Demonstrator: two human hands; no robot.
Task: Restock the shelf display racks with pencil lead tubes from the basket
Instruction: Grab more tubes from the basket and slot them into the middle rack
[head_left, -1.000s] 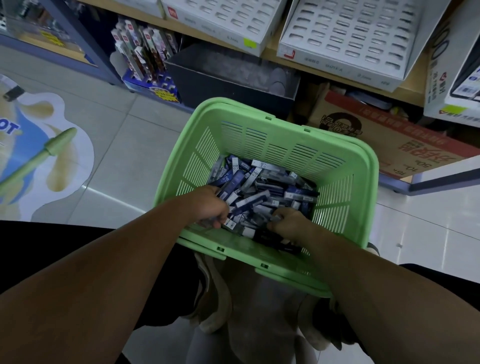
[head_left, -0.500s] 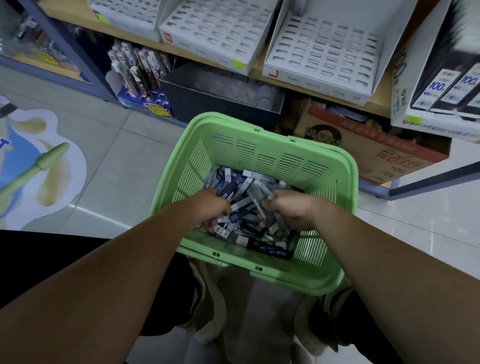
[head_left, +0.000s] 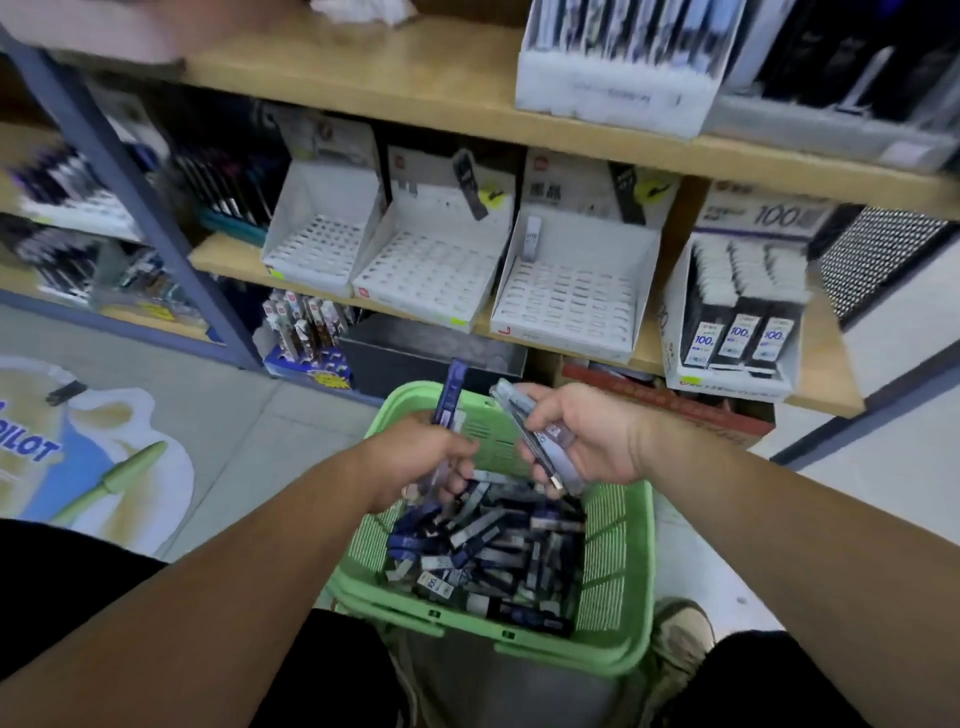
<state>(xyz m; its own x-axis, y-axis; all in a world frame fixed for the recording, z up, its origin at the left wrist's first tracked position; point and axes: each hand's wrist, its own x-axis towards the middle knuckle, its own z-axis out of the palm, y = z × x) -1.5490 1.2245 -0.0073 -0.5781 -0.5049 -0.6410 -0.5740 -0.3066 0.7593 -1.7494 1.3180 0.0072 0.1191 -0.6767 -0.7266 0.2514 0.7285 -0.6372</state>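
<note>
Now, left hand (head_left: 415, 462) grips blue tube (head_left: 451, 389), right hand (head_left: 587, 436) clasps tubes (head_left: 511, 402)

Wooden shelf (head_left: 223, 257), three white slotted display racks (head_left: 431, 270) side by side on it

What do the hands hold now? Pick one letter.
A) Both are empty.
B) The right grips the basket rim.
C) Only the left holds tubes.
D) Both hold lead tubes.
D: the left hand grips blue tubes and the right hand grips grey tubes, both above the green basket.
</note>
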